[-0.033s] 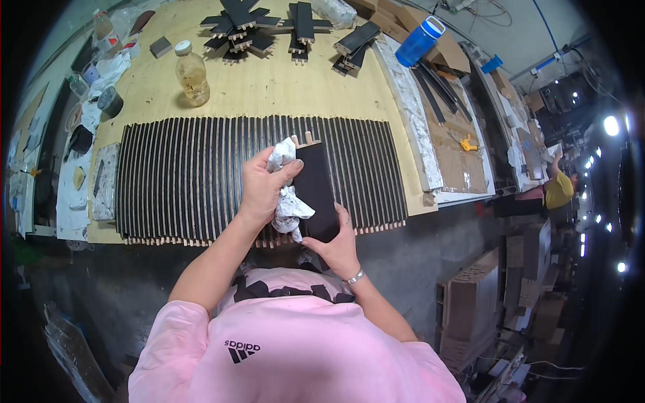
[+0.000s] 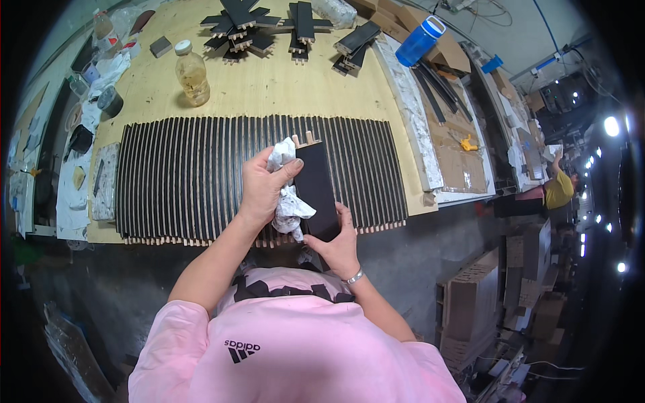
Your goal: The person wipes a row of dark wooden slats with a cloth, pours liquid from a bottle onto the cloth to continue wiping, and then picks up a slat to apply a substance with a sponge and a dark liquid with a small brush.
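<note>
My left hand [image 2: 261,187] is closed round a crumpled, stained white rag [image 2: 289,205], its thumb pressing at the upper left edge of a black wooden board [image 2: 314,178]. Pale dowels stick out of that board's far end. At the near end, my right hand [image 2: 338,247] grips the board between thumb and fingers. The board is held above a long row of black wooden slats [image 2: 185,178], set close side by side with pale dowel ends along the near edge. Part of the row is hidden by my hands and the board.
A capped plastic bottle [image 2: 193,77] stands on the yellowish table [image 2: 144,91] beyond the row. Black boards [image 2: 238,30] are piled at the far side. To the right are a blue jug [image 2: 420,43] and cardboard [image 2: 463,164]. A person in yellow [image 2: 558,191] is farther right.
</note>
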### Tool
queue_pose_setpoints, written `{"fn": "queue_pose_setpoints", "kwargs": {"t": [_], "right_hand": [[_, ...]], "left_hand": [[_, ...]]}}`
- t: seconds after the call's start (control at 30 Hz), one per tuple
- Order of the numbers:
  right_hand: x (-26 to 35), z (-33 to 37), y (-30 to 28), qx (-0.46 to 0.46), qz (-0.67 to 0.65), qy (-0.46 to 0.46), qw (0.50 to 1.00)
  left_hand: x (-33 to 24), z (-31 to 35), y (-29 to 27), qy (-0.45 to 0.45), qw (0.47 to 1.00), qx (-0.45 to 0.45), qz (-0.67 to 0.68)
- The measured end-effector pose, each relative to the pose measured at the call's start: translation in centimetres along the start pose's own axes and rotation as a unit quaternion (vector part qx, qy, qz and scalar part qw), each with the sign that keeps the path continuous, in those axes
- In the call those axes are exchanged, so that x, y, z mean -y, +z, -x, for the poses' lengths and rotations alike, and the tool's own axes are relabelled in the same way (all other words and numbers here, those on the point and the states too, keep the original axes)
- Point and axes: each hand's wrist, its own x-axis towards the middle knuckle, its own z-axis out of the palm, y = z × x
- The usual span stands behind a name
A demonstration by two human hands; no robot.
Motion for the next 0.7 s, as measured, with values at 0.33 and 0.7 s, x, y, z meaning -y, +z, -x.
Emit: {"fn": "queue_pose_setpoints", "kwargs": {"t": [0.33, 0.7], "right_hand": [[0.4, -4.6, -4.2, 0.072, -0.556, 0.186, 0.807], [0.8, -8.3, -5.4, -0.011, -0.514, 0.086, 0.853]], "left_hand": [[-1.4, -1.6, 0.5, -0.066, 0.995, 0.03, -0.071], [3.4, 5.1, 4.2, 0.332, 0.753, 0.373, -0.429]]}}
